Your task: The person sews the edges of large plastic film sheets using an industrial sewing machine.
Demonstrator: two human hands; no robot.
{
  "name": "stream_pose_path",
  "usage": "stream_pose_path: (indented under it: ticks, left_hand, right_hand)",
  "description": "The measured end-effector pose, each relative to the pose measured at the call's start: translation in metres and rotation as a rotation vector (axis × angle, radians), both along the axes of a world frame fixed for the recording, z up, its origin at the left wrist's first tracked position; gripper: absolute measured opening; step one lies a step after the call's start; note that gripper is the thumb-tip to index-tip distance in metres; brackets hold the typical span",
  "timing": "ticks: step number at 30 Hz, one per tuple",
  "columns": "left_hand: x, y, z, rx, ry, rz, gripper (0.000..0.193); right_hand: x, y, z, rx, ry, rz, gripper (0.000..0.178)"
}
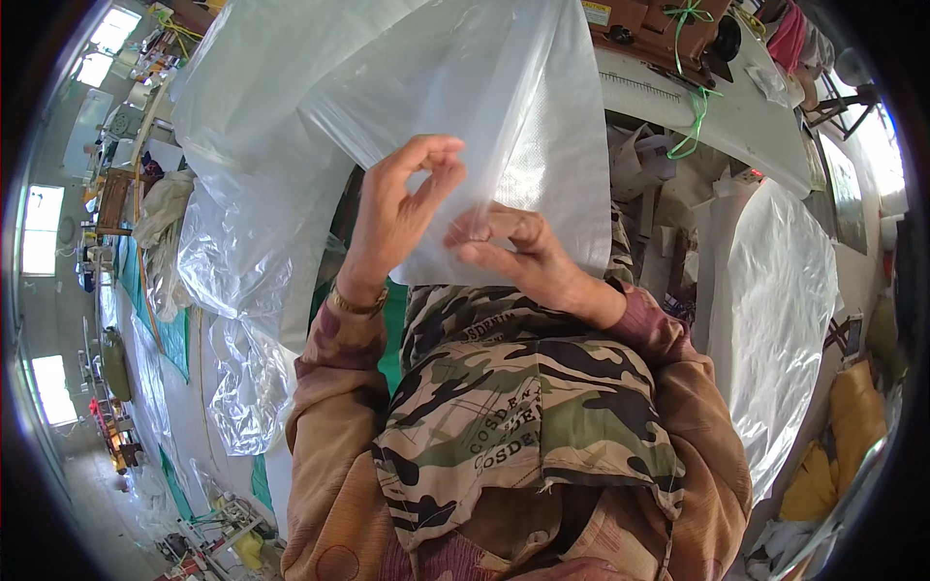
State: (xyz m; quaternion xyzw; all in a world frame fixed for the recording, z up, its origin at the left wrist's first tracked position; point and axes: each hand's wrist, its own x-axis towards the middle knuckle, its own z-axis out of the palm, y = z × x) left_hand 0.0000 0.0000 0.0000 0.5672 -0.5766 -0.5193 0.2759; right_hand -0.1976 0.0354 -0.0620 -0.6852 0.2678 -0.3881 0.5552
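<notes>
A large translucent plastic sheet [436,87] hangs in folds in front of me, its lower edge over my lap. My left hand [399,208] is raised at the left of a fold, with thumb and fingers curled together as in a pinch. Whether film lies between those fingertips is too blurred to tell. Lower and to the right, my right hand [531,254] has its thumb and fingers closed on the sheet near its lower part. Clear film partly covers those fingertips. A camouflage apron [533,416] covers my lap.
A brown sewing machine [644,29] with green string [693,131] stands on a pale table [746,145] at the far right, a ruler strip along its edge. More plastic sheeting lies at left [242,252] and right [775,310]. Windows [44,232] line the left side.
</notes>
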Motion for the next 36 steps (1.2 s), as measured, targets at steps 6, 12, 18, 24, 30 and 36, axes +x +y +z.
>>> stream_pose_path:
  ticks: [6,12,18,24,30,36]
  left_hand:
    - [0.011,0.022,0.005,-1.170,-0.277,-0.345,0.045]
    - [0.002,0.007,-0.041,-1.463,-0.551,-0.408,0.053]
    - [-0.027,0.004,-0.026,-1.669,-0.275,-0.260,0.023]
    - [-0.024,0.024,-0.041,-1.563,-0.242,-0.472,0.032]
    - [-0.029,0.049,-0.060,-1.503,-0.267,-0.477,0.032]
    - [-0.028,0.070,-0.038,-1.521,-0.210,-0.429,0.028]
  right_hand:
    - [-0.025,0.019,0.017,0.450,-0.538,0.171,0.023]
    - [-0.027,0.026,0.022,0.652,-0.858,0.322,0.020]
    - [-0.041,0.027,0.018,0.680,-0.872,0.356,0.019]
    - [-0.069,0.029,-0.015,-0.217,-0.166,-0.749,0.019]
    - [-0.100,0.028,-0.099,0.452,-0.046,-0.615,0.021]
    - [-0.071,0.055,-0.010,0.351,-0.025,-0.291,0.016]
